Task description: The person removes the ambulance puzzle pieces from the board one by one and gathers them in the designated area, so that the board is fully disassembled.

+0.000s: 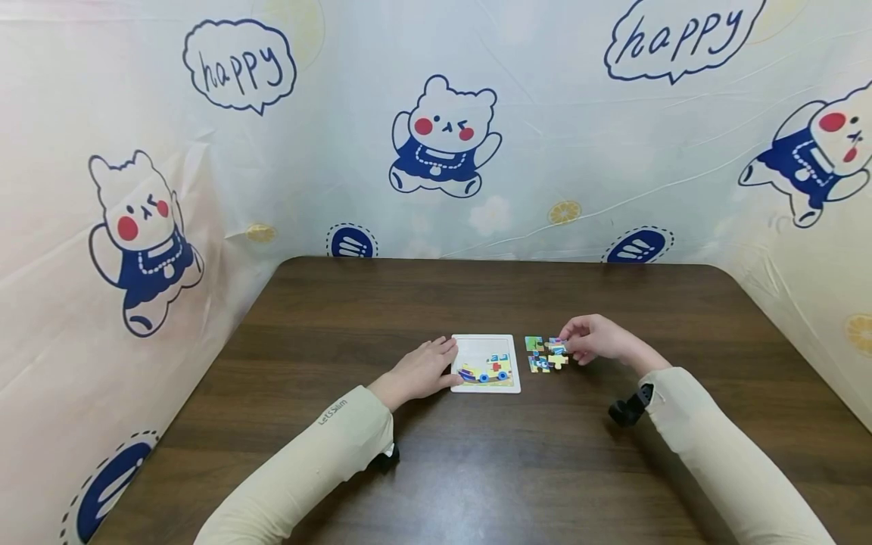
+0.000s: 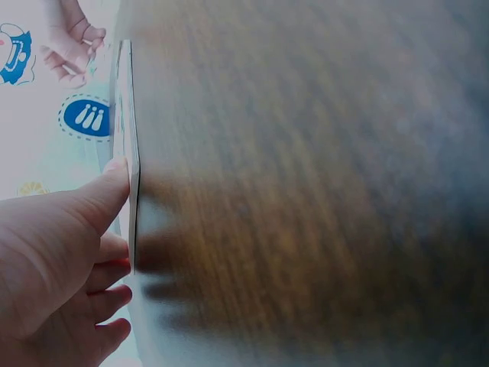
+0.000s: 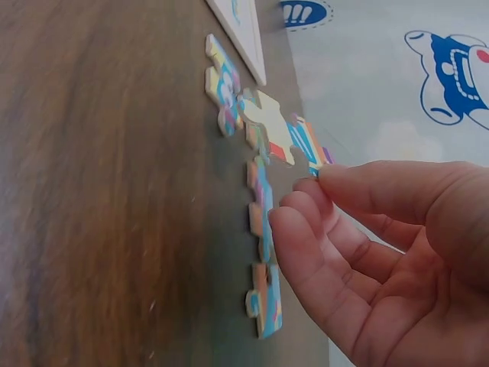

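My left hand (image 1: 429,369) rests at the left side of a white puzzle tray (image 1: 516,378), its fingers fairly straight. In the left wrist view the thumb (image 2: 111,191) lies against the tray's edge (image 2: 131,153). Joined pieces of a yellow and blue vehicle picture (image 1: 485,375) lie along the tray's lower part. Right of the tray, my right hand (image 1: 594,338) pinches a jigsaw piece (image 3: 267,122) by one end, between thumb and fingers. This cream and blue-striped piece tilts above other loose jigsaw pieces (image 3: 261,206) on the table.
The dark wooden table (image 1: 443,469) stretches around the tray. Behind it hangs a pale curtain (image 1: 545,151) printed with cartoon bears. A loose green-topped piece (image 1: 534,344) lies close to the tray's right edge. Black wrist devices (image 1: 630,407) are worn at the sleeves.
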Demonstrator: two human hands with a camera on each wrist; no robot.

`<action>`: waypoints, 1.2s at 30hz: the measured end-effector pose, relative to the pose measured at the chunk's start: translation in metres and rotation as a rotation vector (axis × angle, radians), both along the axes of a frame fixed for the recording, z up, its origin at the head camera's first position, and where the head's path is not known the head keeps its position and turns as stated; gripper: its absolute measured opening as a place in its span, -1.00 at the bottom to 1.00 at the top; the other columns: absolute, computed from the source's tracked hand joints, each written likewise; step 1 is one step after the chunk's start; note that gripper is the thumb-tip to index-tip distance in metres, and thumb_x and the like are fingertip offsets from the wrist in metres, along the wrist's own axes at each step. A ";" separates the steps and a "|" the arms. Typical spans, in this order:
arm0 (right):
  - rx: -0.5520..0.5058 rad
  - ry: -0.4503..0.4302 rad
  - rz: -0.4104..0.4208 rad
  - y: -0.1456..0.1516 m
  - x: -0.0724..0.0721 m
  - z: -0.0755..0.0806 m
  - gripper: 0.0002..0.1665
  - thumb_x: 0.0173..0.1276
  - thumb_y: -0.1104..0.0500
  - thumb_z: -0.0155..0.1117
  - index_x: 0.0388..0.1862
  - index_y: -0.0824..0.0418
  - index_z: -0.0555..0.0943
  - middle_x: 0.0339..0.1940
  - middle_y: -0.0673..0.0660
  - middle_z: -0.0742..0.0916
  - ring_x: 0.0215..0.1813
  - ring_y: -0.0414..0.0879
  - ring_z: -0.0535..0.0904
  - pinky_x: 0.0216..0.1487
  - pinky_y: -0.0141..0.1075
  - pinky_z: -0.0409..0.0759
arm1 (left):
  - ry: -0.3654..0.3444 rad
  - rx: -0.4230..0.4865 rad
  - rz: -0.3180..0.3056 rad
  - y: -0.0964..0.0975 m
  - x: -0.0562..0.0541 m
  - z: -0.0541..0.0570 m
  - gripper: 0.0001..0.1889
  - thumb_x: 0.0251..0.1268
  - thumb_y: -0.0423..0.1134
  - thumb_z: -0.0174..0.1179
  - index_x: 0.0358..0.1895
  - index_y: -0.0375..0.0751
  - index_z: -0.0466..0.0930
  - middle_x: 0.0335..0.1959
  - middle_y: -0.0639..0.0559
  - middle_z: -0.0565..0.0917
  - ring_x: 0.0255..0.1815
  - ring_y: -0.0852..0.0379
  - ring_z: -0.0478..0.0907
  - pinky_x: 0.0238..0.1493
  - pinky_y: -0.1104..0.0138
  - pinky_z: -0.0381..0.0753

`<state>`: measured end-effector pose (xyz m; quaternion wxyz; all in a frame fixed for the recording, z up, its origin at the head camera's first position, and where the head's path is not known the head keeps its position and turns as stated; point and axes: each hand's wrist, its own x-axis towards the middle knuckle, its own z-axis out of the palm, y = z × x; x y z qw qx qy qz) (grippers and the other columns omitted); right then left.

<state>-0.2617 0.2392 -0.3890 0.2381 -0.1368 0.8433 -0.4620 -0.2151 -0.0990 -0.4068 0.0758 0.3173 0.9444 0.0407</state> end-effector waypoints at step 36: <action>0.144 -0.013 0.004 0.006 0.004 -0.006 -0.88 0.29 0.36 0.12 -0.24 0.42 0.53 -0.51 0.11 0.57 -0.52 -0.08 0.49 -0.44 -0.21 0.61 | 0.003 0.004 -0.008 -0.001 0.002 0.000 -0.32 0.32 0.06 0.04 0.31 -0.40 0.24 0.34 -0.21 0.23 0.37 -0.09 0.10 0.31 0.14 0.09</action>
